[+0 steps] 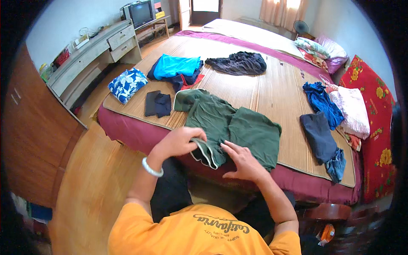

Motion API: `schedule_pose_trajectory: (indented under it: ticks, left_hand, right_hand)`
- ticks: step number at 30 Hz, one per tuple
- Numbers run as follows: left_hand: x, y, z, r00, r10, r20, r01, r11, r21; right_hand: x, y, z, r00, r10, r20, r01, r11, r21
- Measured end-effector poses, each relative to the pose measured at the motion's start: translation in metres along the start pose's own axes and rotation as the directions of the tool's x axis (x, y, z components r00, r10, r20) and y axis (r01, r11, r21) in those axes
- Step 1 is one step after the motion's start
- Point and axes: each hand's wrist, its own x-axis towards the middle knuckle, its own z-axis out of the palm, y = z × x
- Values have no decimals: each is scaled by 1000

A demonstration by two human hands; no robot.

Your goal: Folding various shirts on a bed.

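A dark green garment with white piping (255, 131) lies spread over the near edge of the bed, its far left part bunched. At its near left edge my left hand (182, 141) is closed on the piped cloth, fingers curled around the fold. My right hand (244, 162) rests on the near middle of the garment, fingers stretched out and apart, the fingertips touching the cloth. Just beyond the left hand is a small folded dark piece of clothing (157, 104). A blue and white floral folded item (128, 85) sits farther left.
A bamboo mat (293, 140) covers the bed. Bright blue clothing (177, 66) and a crumpled dark garment (236, 63) lie farther back. To the right are folded dark trousers (318, 137), blue clothing (323, 104) and pink cloth (352, 112). A wooden cabinet (38, 123) stands left.
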Motion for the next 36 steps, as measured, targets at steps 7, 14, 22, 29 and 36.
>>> schedule_pose_trajectory:
  ticks: [7, 14, 22, 29, 36]
  left_hand:
    - [84, -56, -4, 944, -125, -305, 184, 968, 172]
    - [56, -112, 47, 789, -467, -398, 182, 798, -575]
    - [10, -82, 54, 913, -232, -337, 137, 950, -281]
    - [13, -92, 54, 784, -308, -539, 241, 951, -193]
    - [36, -8, 71, 833, 246, -496, 23, 880, 474]
  right_hand:
    - [24, 1, 47, 916, 274, -295, -246, 961, 129]
    - [23, 28, 51, 759, 565, -324, -381, 788, 483]
    - [33, 3, 45, 966, 41, -256, -73, 990, -117]
    - [43, 21, 52, 738, 471, -483, -306, 872, 382]
    - [42, 21, 48, 760, 440, -479, -286, 887, 362]
